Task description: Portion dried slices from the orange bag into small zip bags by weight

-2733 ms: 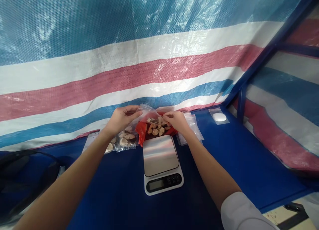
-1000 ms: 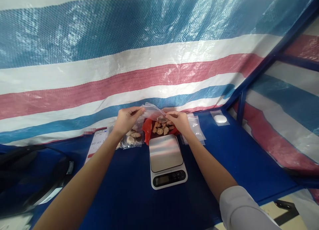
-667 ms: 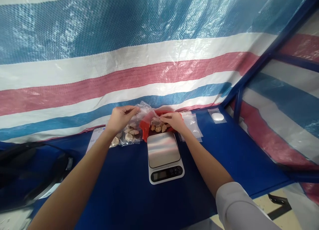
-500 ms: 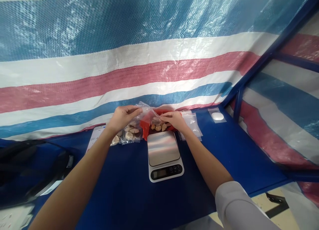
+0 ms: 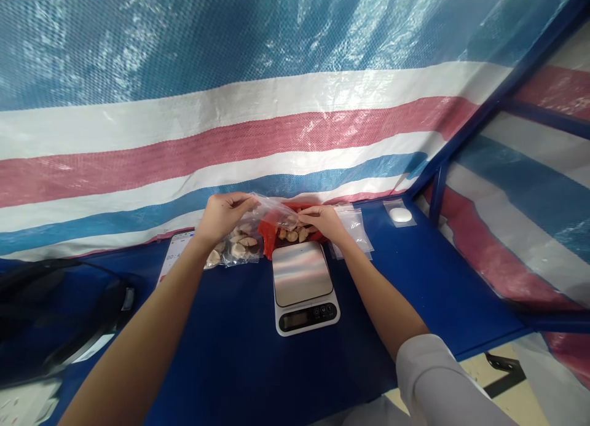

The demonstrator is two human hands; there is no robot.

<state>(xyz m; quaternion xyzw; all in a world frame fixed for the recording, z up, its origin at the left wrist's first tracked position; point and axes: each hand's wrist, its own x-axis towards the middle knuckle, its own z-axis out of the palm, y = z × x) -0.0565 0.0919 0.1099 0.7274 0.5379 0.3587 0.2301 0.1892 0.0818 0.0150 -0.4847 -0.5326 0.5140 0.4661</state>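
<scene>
My left hand (image 5: 228, 216) pinches one end of a clear plastic bag (image 5: 270, 206). At the bag's other end, the thumb and fingers of my right hand (image 5: 322, 222) are closed on it. The bag stretches above an open red bag (image 5: 268, 238) that holds pale brown dried pieces (image 5: 292, 235). Whether any piece lies inside the clear bag, I cannot tell. Just in front of the red bag sits a white kitchen scale (image 5: 304, 291) with a bare metal plate. Left of the red bag, below my left hand, are filled clear bags (image 5: 243, 246) of pale slices.
Flat clear zip bags (image 5: 357, 229) lie right of the red bag. Farther right is a small bag with a round white item (image 5: 401, 214). A phone (image 5: 174, 251) and a black headset-like object (image 5: 92, 315) are at the left. Striped sheeting (image 5: 258, 125) backs the blue table (image 5: 239, 352).
My left hand has shifted slightly left and up, drawing the clear bag out longer and straighter. My right hand has hardly moved.
</scene>
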